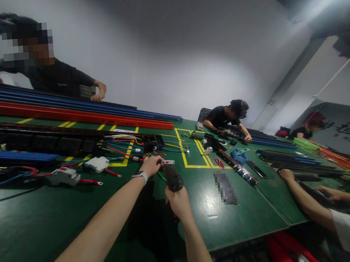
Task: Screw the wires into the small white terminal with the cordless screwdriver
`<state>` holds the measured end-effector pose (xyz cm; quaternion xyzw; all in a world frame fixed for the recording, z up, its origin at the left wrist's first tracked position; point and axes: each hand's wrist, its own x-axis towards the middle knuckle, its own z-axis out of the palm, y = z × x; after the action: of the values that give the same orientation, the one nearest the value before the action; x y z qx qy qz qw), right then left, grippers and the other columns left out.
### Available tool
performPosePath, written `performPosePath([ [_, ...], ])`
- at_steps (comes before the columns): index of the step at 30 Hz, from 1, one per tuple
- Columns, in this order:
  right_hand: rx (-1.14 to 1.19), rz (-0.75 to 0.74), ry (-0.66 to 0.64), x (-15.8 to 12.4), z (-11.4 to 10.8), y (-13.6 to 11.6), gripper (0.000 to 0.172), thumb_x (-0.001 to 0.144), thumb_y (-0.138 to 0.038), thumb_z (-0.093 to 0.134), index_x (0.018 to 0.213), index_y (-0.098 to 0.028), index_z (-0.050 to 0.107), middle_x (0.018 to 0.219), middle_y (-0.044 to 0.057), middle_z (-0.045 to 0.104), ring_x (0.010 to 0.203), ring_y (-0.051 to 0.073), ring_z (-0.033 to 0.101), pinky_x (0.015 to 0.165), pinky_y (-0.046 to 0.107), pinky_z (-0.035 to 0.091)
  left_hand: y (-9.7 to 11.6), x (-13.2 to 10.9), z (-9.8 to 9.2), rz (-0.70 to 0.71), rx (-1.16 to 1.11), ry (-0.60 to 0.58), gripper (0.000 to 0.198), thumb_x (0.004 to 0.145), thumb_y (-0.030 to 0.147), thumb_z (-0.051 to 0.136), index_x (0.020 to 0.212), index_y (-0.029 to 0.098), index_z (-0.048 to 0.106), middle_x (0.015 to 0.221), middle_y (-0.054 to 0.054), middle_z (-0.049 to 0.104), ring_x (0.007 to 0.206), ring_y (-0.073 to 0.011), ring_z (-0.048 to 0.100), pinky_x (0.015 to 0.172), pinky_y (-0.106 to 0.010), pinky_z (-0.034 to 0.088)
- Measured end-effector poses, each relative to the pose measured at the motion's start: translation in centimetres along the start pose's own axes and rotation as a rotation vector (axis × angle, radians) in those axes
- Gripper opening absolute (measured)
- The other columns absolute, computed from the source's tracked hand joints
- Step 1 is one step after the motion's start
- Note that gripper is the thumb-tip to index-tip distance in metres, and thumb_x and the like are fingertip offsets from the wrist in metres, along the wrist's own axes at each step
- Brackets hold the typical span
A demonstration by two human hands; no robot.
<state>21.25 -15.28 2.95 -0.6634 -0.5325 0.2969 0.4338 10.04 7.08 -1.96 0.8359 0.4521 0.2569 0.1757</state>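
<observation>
Driver [173, 179], black, rounded, pistol-shaped, over near side of green smooth-topped bench [200, 222]. Right hand [179, 201] wrapped round handle, probably for control. Left hand [152, 167] fingers bunched at small white block with red mark [168, 162] by driver's nose, likely steadying; can't tell if clamped. White boxy breaker with red leads [65, 176] toward left edge; red-handled pliers [219, 164] right of hands, presumably within reach.
</observation>
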Motion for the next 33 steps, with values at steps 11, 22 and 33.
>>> performPosePath([
  [11,-0.005,0.013,-0.009,0.22,-0.04,0.19,0.016,0.083,-0.028,0.052,0.073,-0.018,0.061,0.055,0.000,0.060,0.053,0.015,0.058,0.051,0.022,0.039,0.46,-0.26,-0.46,-0.011,-0.025,-0.011,0.026,0.087,0.039,0.062,0.110,0.031,0.073,0.113,-0.003,0.076,0.112,-0.0250,0.064,0.103,-0.041,0.037],
  [22,-0.001,0.003,0.001,0.07,0.04,-0.08,0.015,0.082,-0.026,0.052,0.073,-0.019,0.061,0.056,-0.001,0.060,0.054,0.016,0.058,0.053,0.023,0.040,0.41,-0.34,-0.54,0.004,-0.028,-0.004,0.026,0.088,0.037,0.061,0.111,0.032,0.072,0.114,-0.003,0.075,0.113,-0.0251,0.064,0.103,-0.041,0.036],
  [33,0.021,0.005,-0.011,-0.04,0.06,-0.15,0.017,0.084,-0.028,0.052,0.075,-0.018,0.062,0.056,-0.001,0.060,0.055,0.016,0.058,0.052,0.023,0.039,0.53,-0.39,-0.57,0.000,-0.022,0.005,0.026,0.088,0.037,0.060,0.110,0.032,0.072,0.115,-0.002,0.076,0.114,-0.0253,0.064,0.103,-0.041,0.037],
])
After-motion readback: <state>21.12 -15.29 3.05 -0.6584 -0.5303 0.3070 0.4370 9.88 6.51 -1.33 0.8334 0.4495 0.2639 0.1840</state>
